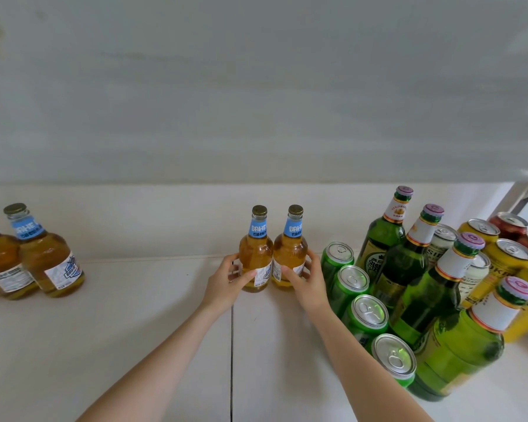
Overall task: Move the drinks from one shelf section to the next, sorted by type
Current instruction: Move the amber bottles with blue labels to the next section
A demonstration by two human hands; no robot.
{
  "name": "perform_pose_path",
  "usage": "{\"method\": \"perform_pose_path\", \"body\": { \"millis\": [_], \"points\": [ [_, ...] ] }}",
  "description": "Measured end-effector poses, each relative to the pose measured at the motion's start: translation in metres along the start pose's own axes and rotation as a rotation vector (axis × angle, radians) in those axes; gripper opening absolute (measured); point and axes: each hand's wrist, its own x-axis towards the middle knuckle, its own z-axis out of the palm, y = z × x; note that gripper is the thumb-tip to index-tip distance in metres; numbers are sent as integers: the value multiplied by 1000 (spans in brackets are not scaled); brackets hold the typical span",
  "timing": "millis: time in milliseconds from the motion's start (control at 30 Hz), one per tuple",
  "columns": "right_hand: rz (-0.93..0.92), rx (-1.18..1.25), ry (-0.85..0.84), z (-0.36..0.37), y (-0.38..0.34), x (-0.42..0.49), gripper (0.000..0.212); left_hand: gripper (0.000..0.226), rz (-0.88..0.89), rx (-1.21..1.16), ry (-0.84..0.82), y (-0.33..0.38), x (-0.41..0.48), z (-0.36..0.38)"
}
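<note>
At the far left of the shelf (134, 330), two amber bottles (48, 260) with blue neck labels stand together, which reads as the start of that type's group in the next section. Just right of the seam (231, 345) between sections, the left hand (226, 281) curls round a matching bottle (255, 260) and the right hand (310, 278) round its twin (290, 257); both are upright, touching, and gripped low on the body, probably so the hands can carry them across together. Further right stand green cans (352, 284), green bottles (409, 269), yellow cans (508, 257) and red cans (508, 226), ranked by kind.
</note>
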Motion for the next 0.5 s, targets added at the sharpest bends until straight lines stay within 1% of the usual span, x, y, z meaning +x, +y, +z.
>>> {"method": "perform_pose_path", "body": {
  "millis": [133,233,333,500],
  "points": [
    [9,-38,35,-1,-1,-1,67,61,29,82,-39,-2,-1,-6],
    [26,-120,86,-1,-1,-8,72,59,74,216,-38,-4,-4,-11],
    [60,-272,138,-2,0,-18,79,60,127,441,-22,-7,-12,-17],
    [-38,-552,116,-2,0,-51,66,61,238,869,27,-14,-37,-31]
  ]
}}
